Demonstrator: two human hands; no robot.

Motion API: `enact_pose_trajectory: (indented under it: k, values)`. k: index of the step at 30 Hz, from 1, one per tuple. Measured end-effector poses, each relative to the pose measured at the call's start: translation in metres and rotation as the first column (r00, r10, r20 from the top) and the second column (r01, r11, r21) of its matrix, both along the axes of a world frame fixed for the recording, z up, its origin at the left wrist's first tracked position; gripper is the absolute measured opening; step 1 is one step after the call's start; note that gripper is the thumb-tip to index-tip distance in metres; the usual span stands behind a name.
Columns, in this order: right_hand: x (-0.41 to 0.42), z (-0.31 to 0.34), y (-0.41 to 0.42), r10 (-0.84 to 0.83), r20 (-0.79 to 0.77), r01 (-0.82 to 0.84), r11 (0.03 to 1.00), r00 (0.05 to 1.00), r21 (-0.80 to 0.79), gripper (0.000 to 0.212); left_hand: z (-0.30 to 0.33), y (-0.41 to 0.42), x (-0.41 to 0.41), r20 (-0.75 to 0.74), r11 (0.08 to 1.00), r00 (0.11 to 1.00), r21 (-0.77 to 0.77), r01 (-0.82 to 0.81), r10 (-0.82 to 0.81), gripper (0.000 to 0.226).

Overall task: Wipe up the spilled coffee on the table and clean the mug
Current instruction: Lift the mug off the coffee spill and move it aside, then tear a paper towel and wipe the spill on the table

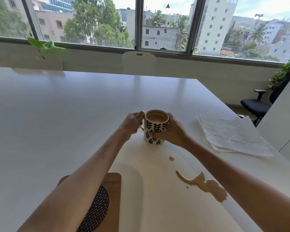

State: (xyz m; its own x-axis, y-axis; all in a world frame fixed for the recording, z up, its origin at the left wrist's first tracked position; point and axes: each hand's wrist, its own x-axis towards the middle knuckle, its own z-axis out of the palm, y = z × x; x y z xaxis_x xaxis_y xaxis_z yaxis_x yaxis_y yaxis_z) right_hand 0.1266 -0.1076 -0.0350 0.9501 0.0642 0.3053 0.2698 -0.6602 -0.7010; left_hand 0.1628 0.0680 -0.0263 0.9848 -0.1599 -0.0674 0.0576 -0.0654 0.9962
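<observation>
A cream mug with a dark leaf pattern stands upright near the middle of the white table, with milky coffee inside. My left hand grips the mug's handle on its left side. My right hand wraps around the mug's right wall. A pale brown coffee spill lies on the table near me, to the right, under my right forearm. One small drop sits between the spill and the mug. Paper towels lie flat at the table's right edge.
A wooden board with a woven black-and-white mat sits under my left forearm at the near edge. Two pale chairs stand at the far side, by the windows. A dark office chair and a white cabinet stand to the right.
</observation>
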Motion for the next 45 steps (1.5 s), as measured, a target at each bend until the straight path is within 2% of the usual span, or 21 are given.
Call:
enact_pose_trajectory:
  k: [3,8,10,12,14,17,19,23,27,30,33,36,37,39,42,45]
  values:
    - [0.0,-0.001,0.001,-0.003,-0.012,0.003,1.0,1.0,0.017,0.079,0.0,0.002,0.001,0.002,1.0,1.0,-0.001,0.012,-0.012,0.052]
    - [-0.002,-0.002,0.0,0.036,-0.037,-0.034,0.998,0.999,0.059,0.084,0.0,0.003,-0.001,0.016,1.0,1.0,0.02,0.004,-0.005,0.047]
    - [-0.003,-0.002,-0.004,0.08,-0.074,-0.073,0.993,0.994,0.087,0.089,0.001,0.003,-0.002,0.07,0.998,0.997,0.066,-0.019,0.015,0.034]
    - [-0.005,-0.001,-0.013,0.137,-0.113,-0.129,0.989,0.984,0.078,0.085,0.004,0.003,-0.003,0.185,0.981,0.977,0.144,-0.133,0.105,0.017]
    - [-0.01,0.001,-0.026,0.166,-0.136,-0.163,0.986,0.977,0.033,0.075,0.009,0.005,-0.007,0.33,0.933,0.911,0.172,-0.317,0.248,0.014]
    - [-0.022,0.008,-0.055,0.123,-0.104,-0.126,0.992,0.987,-0.024,0.07,0.025,0.006,-0.02,0.491,0.869,0.776,0.073,-0.49,0.396,0.012]
    - [-0.032,0.015,-0.078,0.067,-0.053,-0.069,0.997,0.996,-0.031,0.065,0.038,0.001,-0.029,0.573,0.861,0.714,0.028,-0.508,0.402,0.015]
    - [-0.045,0.028,-0.134,-0.053,-0.011,0.053,0.998,0.999,-0.015,0.039,0.07,-0.026,-0.047,0.692,0.876,0.626,-0.018,-0.483,0.36,0.019]
    - [-0.056,0.031,-0.197,-0.166,0.014,0.167,0.983,0.986,-0.079,0.041,0.097,-0.075,-0.061,0.766,0.892,0.546,-0.077,-0.445,0.339,0.018]
    - [-0.057,0.023,-0.238,-0.189,0.043,0.194,0.963,0.981,-0.185,0.038,0.102,-0.12,-0.064,0.785,0.921,0.563,-0.023,-0.389,0.258,0.016]
    - [-0.054,0.009,-0.273,-0.208,0.027,0.204,0.918,0.978,-0.34,0.033,0.092,-0.165,-0.06,0.748,0.927,0.648,0.126,-0.354,0.146,0.015]
    - [-0.055,-0.003,-0.292,-0.205,-0.021,0.175,0.879,0.978,-0.444,0.032,0.074,-0.202,-0.048,0.529,0.893,0.845,0.414,-0.178,-0.077,0.013]
    - [-0.056,-0.006,-0.295,-0.192,-0.031,0.156,0.871,0.981,-0.467,0.032,0.067,-0.212,-0.043,0.429,0.857,0.89,0.506,-0.094,-0.156,0.014]
    - [-0.06,-0.012,-0.298,-0.161,-0.043,0.116,0.851,0.986,-0.512,0.031,0.053,-0.231,-0.033,0.309,0.79,0.919,0.613,0.005,-0.245,0.018]
    - [-0.063,-0.016,-0.3,-0.128,-0.015,0.096,0.815,0.992,-0.572,0.034,0.044,-0.254,-0.023,0.244,0.773,0.947,0.635,0.006,-0.208,0.025]
    - [-0.063,-0.018,-0.303,-0.109,0.009,0.091,0.781,0.994,-0.618,0.037,0.038,-0.27,-0.013,0.196,0.686,0.963,0.727,-0.018,-0.182,0.021]
